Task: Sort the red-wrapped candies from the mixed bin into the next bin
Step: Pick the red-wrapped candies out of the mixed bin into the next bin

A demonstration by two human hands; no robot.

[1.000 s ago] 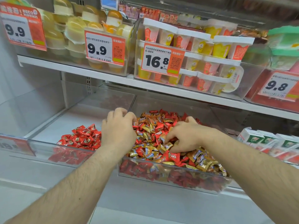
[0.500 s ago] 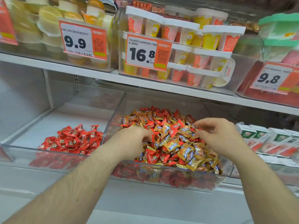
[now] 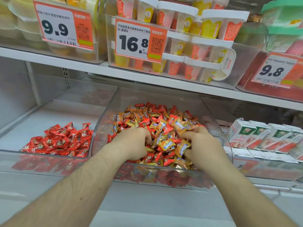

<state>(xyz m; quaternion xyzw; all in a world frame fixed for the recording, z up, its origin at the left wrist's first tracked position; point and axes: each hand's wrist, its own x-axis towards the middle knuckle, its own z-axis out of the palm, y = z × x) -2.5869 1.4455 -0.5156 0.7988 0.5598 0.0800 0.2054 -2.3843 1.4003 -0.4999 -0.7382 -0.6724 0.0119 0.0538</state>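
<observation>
- Head view first, left side: on the top shelf sits a clear box of yellow cups with a 9.9 price tag on its front.
- Under it, the left bin is see-through and holds a low pile of red candies near its front right corner. Its back part is bare.
- My left hand is down in the mixed bin, right beside the wall shared with the left bin. My fingers are curled into the candies, but I cannot tell if they hold one.
- Above the middle, a 16.8 price tag hangs on a clear box of red and yellow dessert cups.
- The mixed bin is heaped with the mixed candies, red ones and orange-gold ones all jumbled. The red ones I need lie between and under the gold ones, so the gold ones are in my way.
- My right hand is in the same bin, near its right wall. Its fingers are bent around some gold candies, touching them.
- Right of that bin lie white cartons with green and red marks, side by side.
- Up top right is a 9.8 price tag on a red box, with green-lidded tubs above it.
</observation>
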